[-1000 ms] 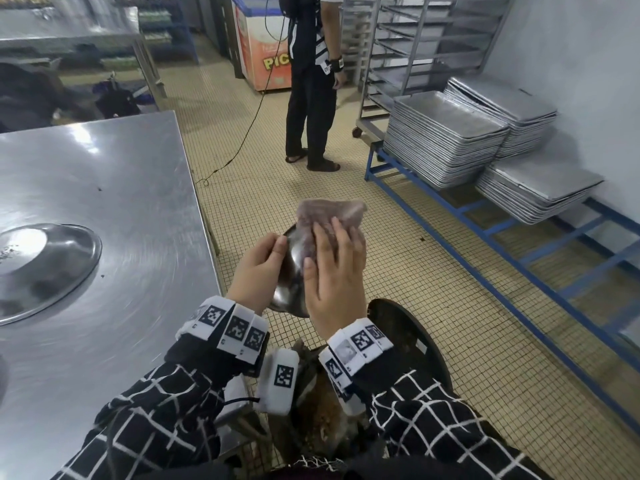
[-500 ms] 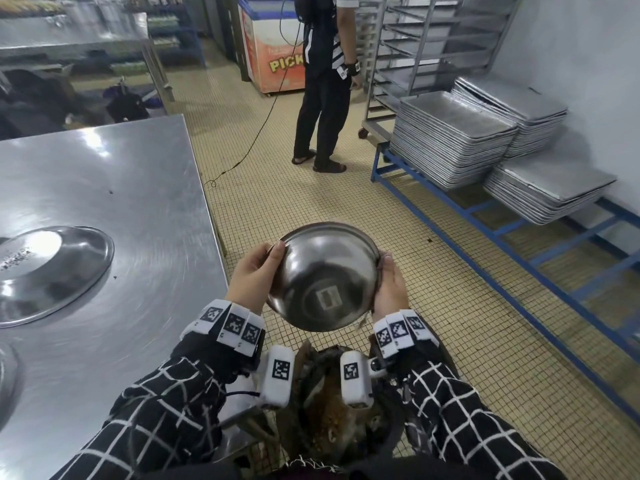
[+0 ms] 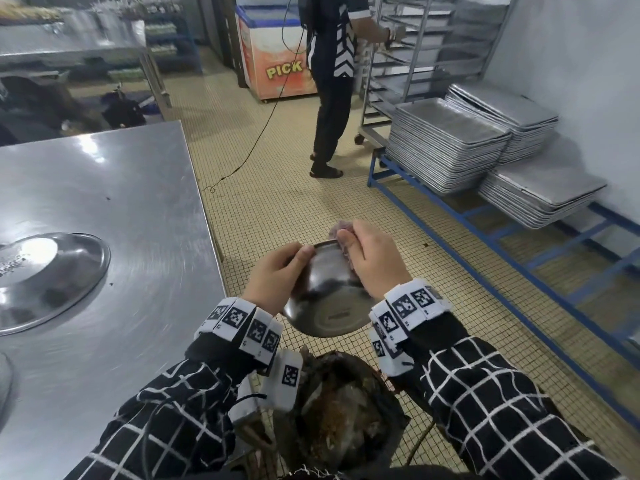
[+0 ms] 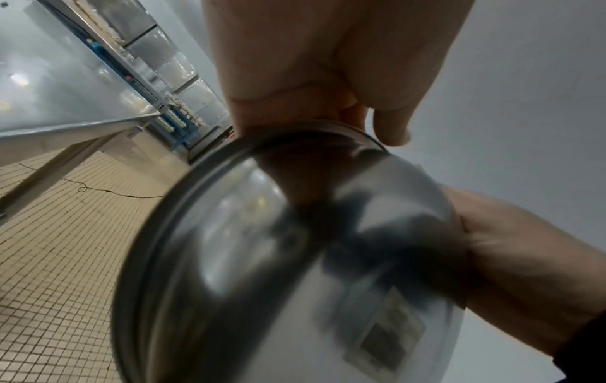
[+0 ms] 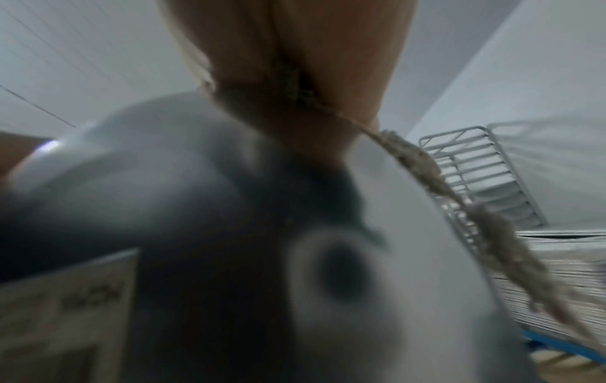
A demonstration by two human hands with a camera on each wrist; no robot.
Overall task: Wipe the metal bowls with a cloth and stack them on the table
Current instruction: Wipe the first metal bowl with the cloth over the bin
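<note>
Since a moment ago, right hand (image 3: 372,261) has returned atop the bowl (image 3: 325,289), fingers pressing cloth (image 3: 337,232) at twelve o'clock; left hand (image 3: 273,275) grips the rim at nine.

The floor (image 3: 277,209) is laid in small beige tiles, with a black cable (image 3: 256,140) trailing across it. A steel counter (image 3: 114,209) fills the left side. Along the pale grey wall (image 3: 571,57) on the right, a low blue frame (image 3: 502,244) carries stacks of metal trays (image 3: 446,140). Behind them stands a tall wheeled rack (image 3: 415,46), and an orange chest freezer (image 3: 273,60) sits at the back beside a standing person (image 3: 332,81).
</note>
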